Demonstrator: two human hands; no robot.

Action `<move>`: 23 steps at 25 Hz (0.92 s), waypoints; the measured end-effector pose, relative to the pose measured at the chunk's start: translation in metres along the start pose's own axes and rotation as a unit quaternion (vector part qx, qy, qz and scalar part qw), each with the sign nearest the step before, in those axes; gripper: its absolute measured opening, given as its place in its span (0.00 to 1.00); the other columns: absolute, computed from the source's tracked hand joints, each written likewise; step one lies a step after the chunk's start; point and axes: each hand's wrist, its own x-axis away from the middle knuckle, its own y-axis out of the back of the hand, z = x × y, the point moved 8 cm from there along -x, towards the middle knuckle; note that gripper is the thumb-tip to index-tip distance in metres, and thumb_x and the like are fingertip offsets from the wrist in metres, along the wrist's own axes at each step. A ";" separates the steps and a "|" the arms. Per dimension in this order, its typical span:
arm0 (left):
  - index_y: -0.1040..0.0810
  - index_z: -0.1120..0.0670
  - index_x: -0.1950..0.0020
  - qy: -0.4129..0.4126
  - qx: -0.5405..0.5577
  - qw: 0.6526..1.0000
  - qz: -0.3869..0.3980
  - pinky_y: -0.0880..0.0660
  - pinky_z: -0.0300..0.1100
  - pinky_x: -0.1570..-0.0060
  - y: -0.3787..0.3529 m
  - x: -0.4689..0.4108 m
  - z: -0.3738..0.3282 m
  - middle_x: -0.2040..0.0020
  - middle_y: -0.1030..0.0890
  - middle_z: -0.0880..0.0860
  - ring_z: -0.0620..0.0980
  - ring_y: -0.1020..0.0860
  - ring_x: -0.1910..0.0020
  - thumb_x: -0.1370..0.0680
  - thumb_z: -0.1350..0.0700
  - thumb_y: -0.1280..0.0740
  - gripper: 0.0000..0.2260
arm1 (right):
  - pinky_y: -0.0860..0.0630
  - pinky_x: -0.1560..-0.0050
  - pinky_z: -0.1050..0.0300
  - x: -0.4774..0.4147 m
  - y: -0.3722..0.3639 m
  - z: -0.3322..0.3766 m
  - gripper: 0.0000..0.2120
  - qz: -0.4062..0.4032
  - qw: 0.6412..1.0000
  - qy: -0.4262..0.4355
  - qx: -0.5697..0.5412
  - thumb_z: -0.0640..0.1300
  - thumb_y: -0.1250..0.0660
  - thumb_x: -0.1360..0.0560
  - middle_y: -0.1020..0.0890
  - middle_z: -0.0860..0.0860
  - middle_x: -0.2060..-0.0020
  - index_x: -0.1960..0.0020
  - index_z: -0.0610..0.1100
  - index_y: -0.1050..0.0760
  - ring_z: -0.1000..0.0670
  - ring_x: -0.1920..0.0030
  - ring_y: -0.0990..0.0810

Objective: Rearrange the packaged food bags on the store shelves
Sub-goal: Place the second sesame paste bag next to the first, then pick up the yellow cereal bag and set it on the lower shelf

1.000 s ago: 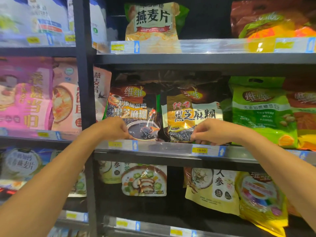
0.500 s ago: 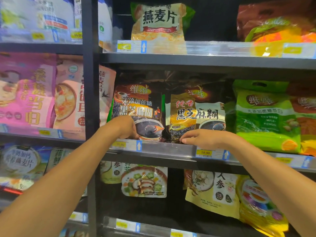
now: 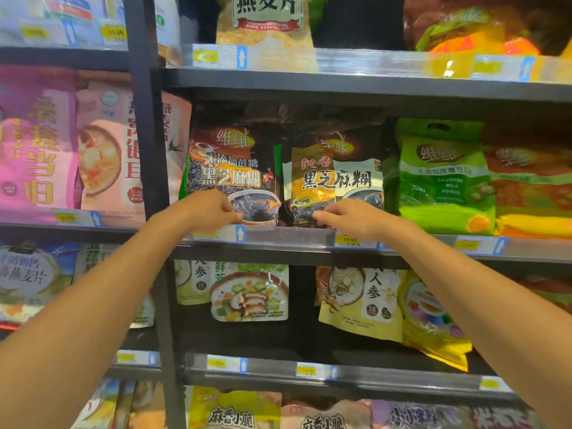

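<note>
Two dark black-sesame paste bags stand side by side on the middle shelf (image 3: 291,238). My left hand (image 3: 210,212) grips the lower left edge of the left sesame bag (image 3: 232,162), fingers curled behind the shelf rail. At the bottom edge of the right sesame bag (image 3: 335,178), which has a yellow and white front, my right hand (image 3: 349,219) holds on with curled fingers. Both bags stand upright and touch each other; their bottom edges are hidden by my hands and the rail.
A green soy-milk powder bag (image 3: 442,181) and an orange bag (image 3: 532,193) stand to the right on the same shelf. Pink bags (image 3: 102,150) fill the left bay beyond a dark upright post (image 3: 145,150). More bags sit on the shelves above and below.
My right hand has slid a little left along the right bag's bottom edge. That bag now stands straighter beside the left one. My left hand stays at the left bag.
</note>
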 end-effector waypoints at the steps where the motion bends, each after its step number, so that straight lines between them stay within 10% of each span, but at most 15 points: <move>1: 0.13 0.49 0.54 -0.006 0.014 0.999 -0.030 0.29 0.44 0.64 0.002 0.007 0.000 0.66 0.20 0.51 0.51 0.24 0.65 0.16 0.42 0.34 0.15 | 0.26 0.57 0.47 0.006 0.001 0.000 0.35 -0.020 1.000 0.003 -0.002 0.68 0.46 0.18 0.19 0.42 0.61 0.46 0.38 0.18 0.43 0.60 0.20; 8: 0.17 0.52 0.40 -0.218 0.039 0.886 -0.407 0.19 0.47 0.53 0.002 0.127 -0.049 0.42 0.16 0.50 0.51 0.18 0.45 0.17 0.53 0.34 0.09 | 0.23 0.45 0.42 0.099 0.028 0.009 0.09 -0.330 0.942 0.045 -0.047 0.51 0.34 0.18 0.17 0.58 0.53 0.49 0.50 0.16 0.52 0.49 0.20; 13: 0.19 0.49 0.35 -0.337 0.061 0.911 -0.232 0.18 0.46 0.48 -0.120 0.145 -0.078 0.36 0.20 0.47 0.49 0.19 0.40 0.18 0.48 0.36 0.14 | 0.26 0.47 0.49 0.189 -0.029 -0.002 0.05 -0.398 0.913 0.015 -0.089 0.45 0.36 0.23 0.20 0.59 0.55 0.52 0.51 0.22 0.62 0.50 0.22; 23: 0.35 0.43 0.21 -0.128 0.198 0.970 0.056 0.25 0.47 0.35 -0.280 0.068 -0.088 0.23 0.31 0.46 0.49 0.28 0.26 0.20 0.39 0.32 0.29 | 0.24 0.32 0.49 0.197 -0.174 -0.115 0.24 -0.254 0.930 -0.231 -0.131 0.47 0.26 0.23 0.25 0.54 0.38 0.30 0.47 0.28 0.53 0.35 0.25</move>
